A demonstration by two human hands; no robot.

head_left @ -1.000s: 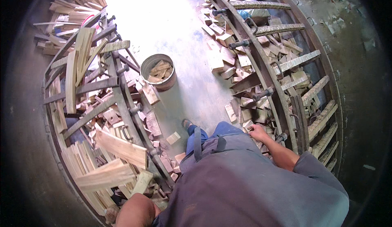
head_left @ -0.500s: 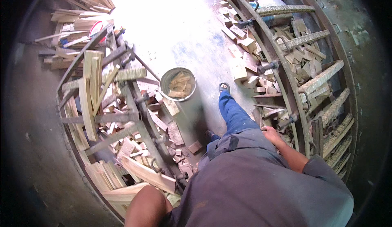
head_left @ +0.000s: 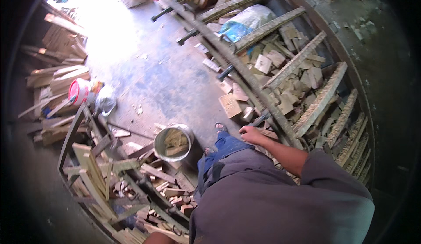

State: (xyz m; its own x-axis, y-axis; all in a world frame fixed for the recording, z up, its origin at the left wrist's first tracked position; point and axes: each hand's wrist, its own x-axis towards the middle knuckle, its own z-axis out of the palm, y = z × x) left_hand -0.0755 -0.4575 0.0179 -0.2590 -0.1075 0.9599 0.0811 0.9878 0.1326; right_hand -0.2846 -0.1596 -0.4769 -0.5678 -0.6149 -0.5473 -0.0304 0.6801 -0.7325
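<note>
My right hand is held out low on my right, back upward, beside the near rail of a long wooden rack. Its fingers bend downward and are mostly hidden, so whether they hold anything does not show. A dark clamp handle on that rail is nearest to it. Of my left arm only a bit shows at the lower edge; the left hand is out of the picture. Ahead of my feet, slightly left, stands a metal bucket with wood scraps inside.
Cut wood blocks fill the right rack around a white and blue sack. On the left, another rack carries planks. Beyond it are a red-and-white tub, a clear plastic bag and stacked boards.
I have moved forward, and the view has shifted. The bucket appears lower and closer to me. My right hand has come forward from beside my thigh toward the right rack's rail.
</note>
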